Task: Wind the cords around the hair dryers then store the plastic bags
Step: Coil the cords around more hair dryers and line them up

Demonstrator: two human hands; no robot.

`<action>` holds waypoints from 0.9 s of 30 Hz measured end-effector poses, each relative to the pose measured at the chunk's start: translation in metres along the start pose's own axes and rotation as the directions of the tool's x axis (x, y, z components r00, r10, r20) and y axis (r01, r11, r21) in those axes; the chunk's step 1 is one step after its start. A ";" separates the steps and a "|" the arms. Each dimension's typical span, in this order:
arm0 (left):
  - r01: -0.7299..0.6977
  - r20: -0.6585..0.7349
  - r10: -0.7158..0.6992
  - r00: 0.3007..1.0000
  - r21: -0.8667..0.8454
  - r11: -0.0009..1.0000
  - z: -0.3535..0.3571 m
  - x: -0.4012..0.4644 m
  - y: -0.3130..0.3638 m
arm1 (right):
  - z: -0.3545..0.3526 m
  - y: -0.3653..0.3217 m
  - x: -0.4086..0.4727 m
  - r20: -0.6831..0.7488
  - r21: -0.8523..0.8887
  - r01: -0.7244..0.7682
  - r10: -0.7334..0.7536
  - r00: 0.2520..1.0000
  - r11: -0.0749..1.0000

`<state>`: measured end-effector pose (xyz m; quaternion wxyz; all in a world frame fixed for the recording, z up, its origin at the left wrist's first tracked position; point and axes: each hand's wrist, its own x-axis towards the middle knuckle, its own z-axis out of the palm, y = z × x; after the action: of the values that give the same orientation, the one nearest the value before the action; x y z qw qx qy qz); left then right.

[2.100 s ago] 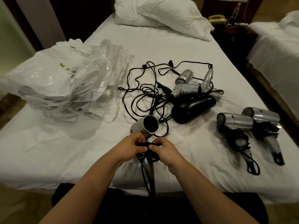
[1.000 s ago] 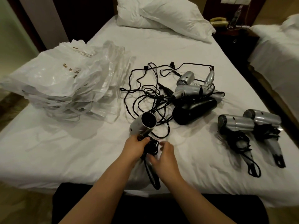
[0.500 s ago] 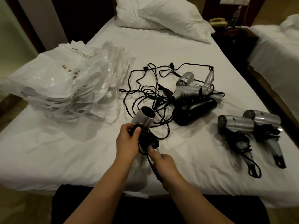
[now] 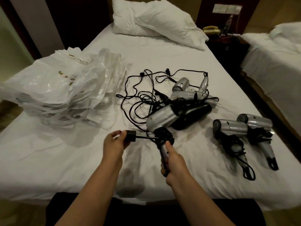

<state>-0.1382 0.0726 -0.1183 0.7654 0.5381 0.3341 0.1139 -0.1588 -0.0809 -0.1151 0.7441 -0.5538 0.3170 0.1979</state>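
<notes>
The right hand (image 4: 175, 162) is closed around the handle of the silver dryer (image 4: 162, 120), thumb laid along the handle's upper side. The dryer is held over the near middle of the bed (image 4: 162, 51). Its barrel runs from lower left to upper right, with its far end over the black dryer (image 4: 192, 115); the handle slants down and toward the camera. The cord (image 4: 162, 137) is wound in tight turns where handle meets barrel.

The left hand (image 4: 114, 144) pinches the plug (image 4: 130, 135) between thumb and fingers, just left of the winding. A short taut length of cord runs level from plug to winding.

Half a second ago the left hand gripped the dryer at the winding and the barrel mouth faced the camera; the right hand was on the handle lower down. The barrel has since turned away to the right and the left hand has moved to the plug.

Beyond the hands, loose cords (image 4: 141, 95) tangle beside a heap of silver dryers (image 4: 190, 93) atop the black dryer. To the right, two wound dryers (image 4: 241, 128) lie side by side, handles toward the camera. At left sits the stack of plastic bags (image 4: 53, 88). A pillow (image 4: 156, 22) lies at the head of the bed.
</notes>
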 end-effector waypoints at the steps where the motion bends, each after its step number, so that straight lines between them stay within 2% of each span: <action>1: 0.046 0.011 -0.045 0.999 -0.024 0.999 -0.001 -0.003 -0.003 | 0.000 -0.005 -0.003 0.041 0.098 -0.033 0.029 0.999 0.995; 3: 0.120 0.040 -0.116 0.992 -0.086 0.989 0.004 -0.006 -0.005 | 0.000 -0.010 -0.008 0.130 0.163 -0.073 0.052 0.990 0.984; 5: 0.151 0.058 -0.144 0.988 -0.152 0.977 0.010 -0.004 -0.001 | -0.003 -0.012 -0.014 0.182 0.122 -0.068 0.045 0.982 0.990; 7: 0.155 0.106 -0.140 0.985 -0.147 0.977 0.018 -0.004 0.004 | -0.008 -0.014 -0.017 0.230 0.125 -0.066 0.036 0.973 0.990; 9: 0.153 0.158 -0.144 0.977 -0.047 0.987 0.025 -0.007 0.004 | -0.013 -0.019 -0.019 0.285 0.177 -0.089 0.036 0.958 0.980; 12: 0.118 0.167 -0.154 0.974 0.204 0.972 0.033 -0.014 -0.004 | -0.024 -0.030 -0.020 0.336 0.263 -0.138 0.043 0.941 0.955; 14: -0.068 0.172 -0.002 0.985 0.403 0.913 0.042 -0.027 -0.006 | -0.034 -0.037 -0.023 0.339 0.280 -0.121 0.020 0.941 0.952; 16: -0.309 0.204 0.239 0.949 0.462 0.832 0.053 -0.051 -0.007 | -0.041 -0.043 -0.025 0.328 0.258 -0.096 0.007 0.945 0.961; 19: -0.591 0.352 0.474 0.807 0.459 0.664 0.073 -0.094 -0.015 | -0.048 -0.048 -0.026 0.307 0.223 -0.042 -0.029 0.951 0.974; 21: -0.735 0.456 0.578 0.677 0.447 0.509 0.080 -0.107 -0.027 | -0.051 -0.053 -0.025 0.272 0.210 -0.006 -0.052 0.961 0.978; 23: -0.829 0.530 0.643 0.553 0.426 0.361 0.084 -0.107 -0.040 | -0.058 -0.061 -0.025 0.241 0.210 0.028 -0.079 0.967 0.977; 24: -0.846 0.544 0.656 0.523 0.422 0.325 0.085 -0.104 -0.044 | -0.062 -0.065 -0.024 0.235 0.221 0.038 -0.091 0.968 0.975; 25: -0.840 0.534 0.658 0.531 0.432 0.328 0.086 -0.100 -0.046 | -0.065 -0.069 -0.025 0.234 0.238 0.043 -0.100 0.967 0.970; 27: -0.794 0.469 0.654 0.594 0.472 0.383 0.089 -0.088 -0.047 | -0.072 -0.075 -0.024 0.230 0.293 0.034 -0.105 0.967 0.956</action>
<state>-0.1564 -0.0595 -0.1085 0.4329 0.8630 -0.0004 0.2606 -0.1460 -0.1706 -0.0592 0.8561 -0.4226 0.2289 0.1899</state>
